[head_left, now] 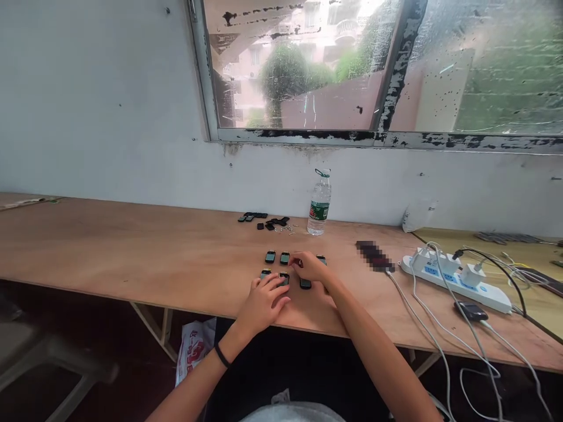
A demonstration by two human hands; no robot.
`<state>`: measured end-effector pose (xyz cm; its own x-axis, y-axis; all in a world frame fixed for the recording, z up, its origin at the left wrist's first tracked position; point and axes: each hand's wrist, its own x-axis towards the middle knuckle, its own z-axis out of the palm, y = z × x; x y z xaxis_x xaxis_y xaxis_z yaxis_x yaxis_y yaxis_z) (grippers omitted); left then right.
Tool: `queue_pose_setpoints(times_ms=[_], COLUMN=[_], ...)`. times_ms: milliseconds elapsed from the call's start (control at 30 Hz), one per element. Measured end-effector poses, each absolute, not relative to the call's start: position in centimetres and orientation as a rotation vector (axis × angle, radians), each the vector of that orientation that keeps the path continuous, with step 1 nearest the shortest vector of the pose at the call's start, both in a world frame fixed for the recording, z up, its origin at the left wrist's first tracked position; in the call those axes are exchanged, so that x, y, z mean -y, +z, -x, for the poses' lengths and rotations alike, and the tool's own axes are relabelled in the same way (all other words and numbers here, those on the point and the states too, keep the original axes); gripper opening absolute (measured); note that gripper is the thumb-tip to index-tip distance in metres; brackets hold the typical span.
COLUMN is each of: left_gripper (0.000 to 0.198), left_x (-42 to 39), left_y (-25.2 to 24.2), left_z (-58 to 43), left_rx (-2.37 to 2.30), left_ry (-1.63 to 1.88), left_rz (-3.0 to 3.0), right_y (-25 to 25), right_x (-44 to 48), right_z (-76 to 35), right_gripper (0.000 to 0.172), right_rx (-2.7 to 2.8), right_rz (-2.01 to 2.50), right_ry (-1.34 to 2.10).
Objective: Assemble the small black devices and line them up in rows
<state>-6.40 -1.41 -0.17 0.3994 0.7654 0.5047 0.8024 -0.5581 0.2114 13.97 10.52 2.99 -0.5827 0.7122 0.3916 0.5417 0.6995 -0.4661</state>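
Several small black devices with greyish screens lie in loose rows on the wooden table point(132, 246). My left hand point(263, 302) rests over the near row with its fingers spread, partly covering a device point(284, 279) and touching the edge of another point(265, 274). In the far row, my right hand point(308, 266) is beside a device point(285, 258), its thumb and forefinger pinched together; whatever is between them is too small to make out. Under the right wrist lies one more device point(305, 283), and another point(321, 259) shows just beyond that hand.
Black parts point(278, 222) and small metal pieces point(288, 228) lie near the wall. A water bottle point(319, 205) stands behind my hands. To the right are a blurred dark object point(375, 256), a white power strip point(461, 283) and trailing cables.
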Motion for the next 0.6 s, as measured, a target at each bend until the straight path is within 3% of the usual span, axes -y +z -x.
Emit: queue_pose_setpoints(times_ms=[367, 600], left_gripper=[0.025, 0.023], left_x=[1.1, 1.5], left_y=[-0.6, 0.2], left_z=[6.6, 4.3], left_rx=[1.457, 1.392], left_ry=[-0.914, -0.987], left_rz=[2.52, 2.566], right_y=[3.1, 4.8], right_x=[-11.8, -10.3], right_z=[-16.0, -19.7], right_gripper=[0.03, 0.038], right_rx=[2.253, 2.562], right_rz=[0.857, 0.872], right_ry=[0.575, 0.723])
